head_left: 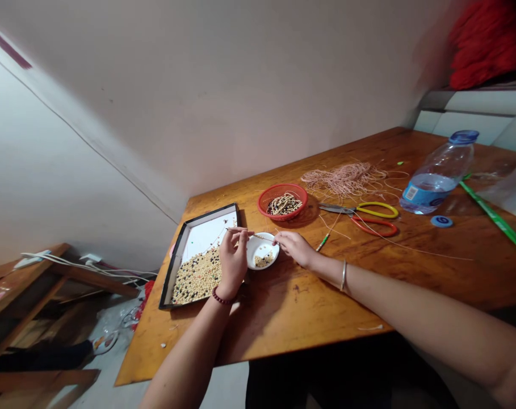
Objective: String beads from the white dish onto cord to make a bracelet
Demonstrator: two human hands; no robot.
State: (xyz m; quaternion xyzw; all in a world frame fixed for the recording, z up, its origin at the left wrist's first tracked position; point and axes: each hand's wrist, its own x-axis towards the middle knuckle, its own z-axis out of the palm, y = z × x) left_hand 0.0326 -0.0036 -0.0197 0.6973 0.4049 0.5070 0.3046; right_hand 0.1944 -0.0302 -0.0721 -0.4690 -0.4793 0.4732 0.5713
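Note:
Over the right edge of a black-rimmed tray point(169, 279) of small cream and dark beads point(198, 275), my left hand point(233, 258) pinches one end of a thin beaded string point(260, 237). My right hand point(294, 246) has its fingers closed on the string's other end. Between the hands the string spans a small white bowl point(256, 247) with a few cream beads point(264, 260) in it. Behind the bowl, a red basket point(264, 197) holds strung beads point(284, 204). A short green and white beaded piece point(323, 242) lies beyond my right wrist.
Scissors point(374, 218) with yellow and red handles lie right of the basket, below tangled pink cord point(347, 179). Farther right are a water bottle point(439, 176), its blue cap point(441, 221) and a green strip point(494, 216). The wooden table point(275, 324) meets a wall behind.

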